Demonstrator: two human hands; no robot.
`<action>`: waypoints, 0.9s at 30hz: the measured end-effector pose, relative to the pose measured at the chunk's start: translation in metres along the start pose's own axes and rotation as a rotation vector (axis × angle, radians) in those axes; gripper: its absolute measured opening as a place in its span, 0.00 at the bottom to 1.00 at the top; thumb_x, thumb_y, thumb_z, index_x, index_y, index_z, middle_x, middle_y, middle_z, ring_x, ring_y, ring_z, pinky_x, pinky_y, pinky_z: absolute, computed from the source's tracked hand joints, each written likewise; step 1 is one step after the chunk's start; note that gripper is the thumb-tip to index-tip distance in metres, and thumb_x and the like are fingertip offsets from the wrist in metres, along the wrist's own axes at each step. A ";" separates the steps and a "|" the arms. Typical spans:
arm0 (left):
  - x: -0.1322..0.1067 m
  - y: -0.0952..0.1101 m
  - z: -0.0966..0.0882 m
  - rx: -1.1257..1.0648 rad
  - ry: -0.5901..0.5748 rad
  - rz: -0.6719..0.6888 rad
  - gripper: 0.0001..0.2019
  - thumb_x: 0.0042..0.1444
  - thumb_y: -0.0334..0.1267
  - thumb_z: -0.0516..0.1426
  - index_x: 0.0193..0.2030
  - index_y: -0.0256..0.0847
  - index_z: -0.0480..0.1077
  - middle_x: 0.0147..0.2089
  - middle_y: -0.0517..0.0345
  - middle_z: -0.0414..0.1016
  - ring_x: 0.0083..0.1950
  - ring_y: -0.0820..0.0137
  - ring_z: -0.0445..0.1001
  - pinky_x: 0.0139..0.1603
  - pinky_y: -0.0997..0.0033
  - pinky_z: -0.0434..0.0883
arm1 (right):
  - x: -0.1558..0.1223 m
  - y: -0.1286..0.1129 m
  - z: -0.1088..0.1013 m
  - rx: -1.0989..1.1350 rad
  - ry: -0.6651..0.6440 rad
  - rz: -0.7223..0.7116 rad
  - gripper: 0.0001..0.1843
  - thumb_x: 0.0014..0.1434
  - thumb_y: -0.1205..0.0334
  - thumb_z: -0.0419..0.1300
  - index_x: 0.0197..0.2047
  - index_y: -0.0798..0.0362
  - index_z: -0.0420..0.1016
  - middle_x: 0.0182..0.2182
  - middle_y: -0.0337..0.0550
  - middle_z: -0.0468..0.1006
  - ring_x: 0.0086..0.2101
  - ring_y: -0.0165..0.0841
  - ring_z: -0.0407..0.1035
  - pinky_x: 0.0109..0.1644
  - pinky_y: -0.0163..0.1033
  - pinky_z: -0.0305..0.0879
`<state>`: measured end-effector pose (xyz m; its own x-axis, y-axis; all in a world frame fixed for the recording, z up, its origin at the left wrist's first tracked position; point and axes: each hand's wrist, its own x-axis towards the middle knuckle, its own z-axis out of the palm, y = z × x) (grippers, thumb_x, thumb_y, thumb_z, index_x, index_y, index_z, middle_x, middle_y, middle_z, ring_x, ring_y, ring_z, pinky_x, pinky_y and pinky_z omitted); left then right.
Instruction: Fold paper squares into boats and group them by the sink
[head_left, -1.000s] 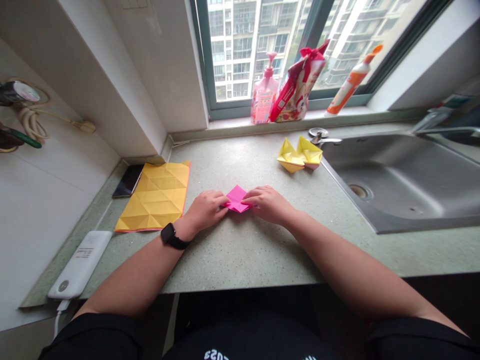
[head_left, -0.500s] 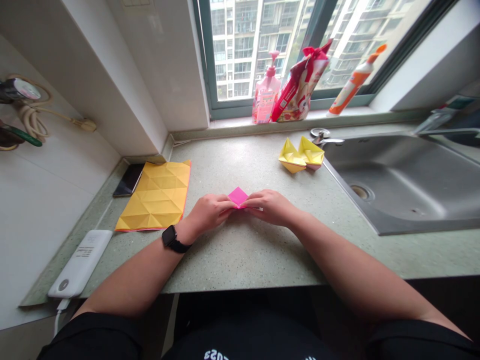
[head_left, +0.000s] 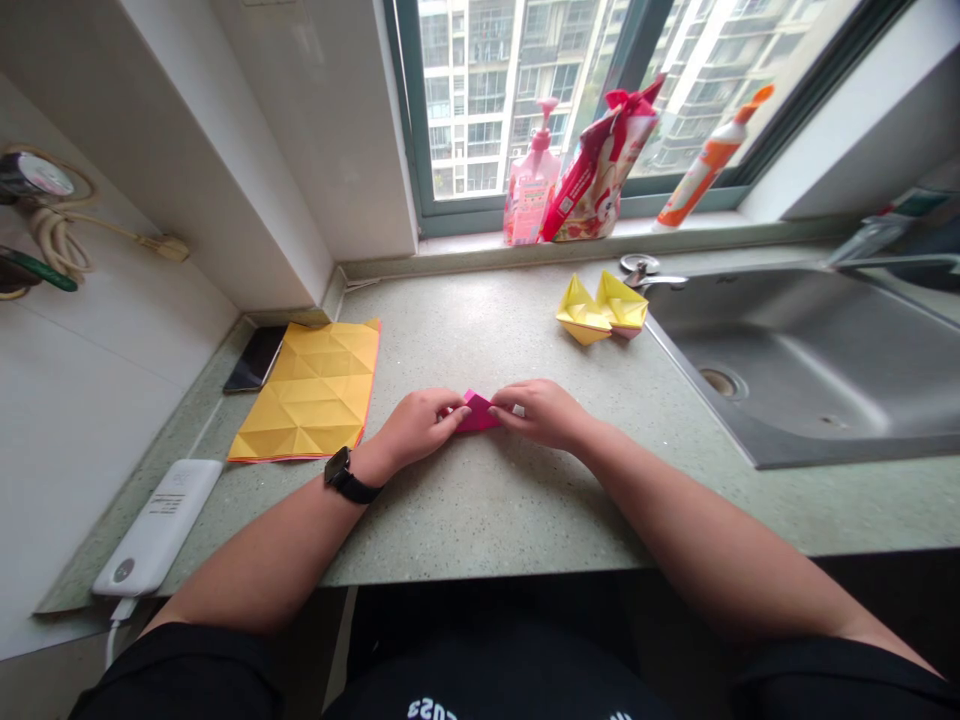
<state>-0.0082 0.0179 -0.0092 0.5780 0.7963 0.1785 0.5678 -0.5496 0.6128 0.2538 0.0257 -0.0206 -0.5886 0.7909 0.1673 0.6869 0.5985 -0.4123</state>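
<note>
A small folded piece of pink origami paper (head_left: pixel 478 414) is held just over the middle of the counter. My left hand (head_left: pixel 422 425), with a black watch on its wrist, pinches the paper's left side between thumb and fingers. On the opposite side, my right hand (head_left: pixel 541 413) pinches the right corner. Fingertips cover both ends of the paper. To the left lies a stack of creased yellow paper sheets (head_left: pixel 311 385) with pink undersides. Folded yellow paper pieces (head_left: pixel 583 318) stand close together at the back, left of the sink.
A steel sink (head_left: pixel 739 425) is set into the counter at right. A phone (head_left: pixel 256 360) and a cabled white power bank (head_left: pixel 159 525) lie at left. A pink pump bottle (head_left: pixel 531 190), a red bag (head_left: pixel 600 175) and an orange-white bottle (head_left: pixel 705 170) line the windowsill.
The pink paper has tipped, so its flat diamond face now shows as a lower, darker folded shape. My thumbs have come up onto its near side; both hands stay about in place.
</note>
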 end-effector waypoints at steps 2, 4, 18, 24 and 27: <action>0.002 -0.003 0.002 0.045 0.024 0.015 0.15 0.76 0.40 0.54 0.39 0.41 0.78 0.40 0.54 0.82 0.42 0.64 0.77 0.47 0.63 0.72 | 0.002 -0.001 0.004 0.000 0.003 0.059 0.14 0.73 0.57 0.59 0.37 0.49 0.81 0.33 0.43 0.83 0.34 0.34 0.72 0.39 0.40 0.58; 0.005 -0.007 0.006 0.095 0.048 0.033 0.14 0.76 0.39 0.54 0.39 0.42 0.77 0.43 0.52 0.82 0.47 0.61 0.78 0.53 0.60 0.73 | 0.005 -0.002 0.007 -0.006 0.007 0.112 0.13 0.73 0.56 0.60 0.37 0.49 0.80 0.33 0.43 0.82 0.34 0.35 0.72 0.40 0.40 0.58; 0.006 -0.020 0.019 0.308 0.107 0.090 0.10 0.74 0.39 0.58 0.57 0.42 0.74 0.61 0.46 0.79 0.63 0.54 0.75 0.68 0.47 0.73 | 0.010 -0.002 0.016 -0.018 0.020 0.234 0.06 0.70 0.59 0.63 0.40 0.48 0.81 0.38 0.44 0.85 0.38 0.37 0.75 0.41 0.40 0.64; 0.001 -0.017 0.017 0.310 0.037 0.213 0.11 0.76 0.35 0.56 0.58 0.43 0.78 0.66 0.45 0.78 0.68 0.54 0.74 0.71 0.46 0.73 | 0.009 -0.001 0.017 -0.015 0.025 0.253 0.04 0.70 0.60 0.64 0.44 0.48 0.82 0.39 0.44 0.86 0.39 0.38 0.76 0.43 0.40 0.66; 0.002 -0.015 0.014 0.291 -0.005 0.251 0.12 0.76 0.33 0.55 0.56 0.43 0.80 0.62 0.47 0.81 0.62 0.57 0.79 0.66 0.50 0.76 | 0.009 -0.003 0.017 -0.013 0.016 0.262 0.05 0.70 0.62 0.63 0.47 0.48 0.81 0.39 0.44 0.86 0.39 0.38 0.76 0.43 0.40 0.65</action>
<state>-0.0074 0.0241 -0.0293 0.7227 0.6268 0.2914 0.5503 -0.7768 0.3061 0.2392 0.0291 -0.0330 -0.3830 0.9211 0.0702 0.8206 0.3742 -0.4320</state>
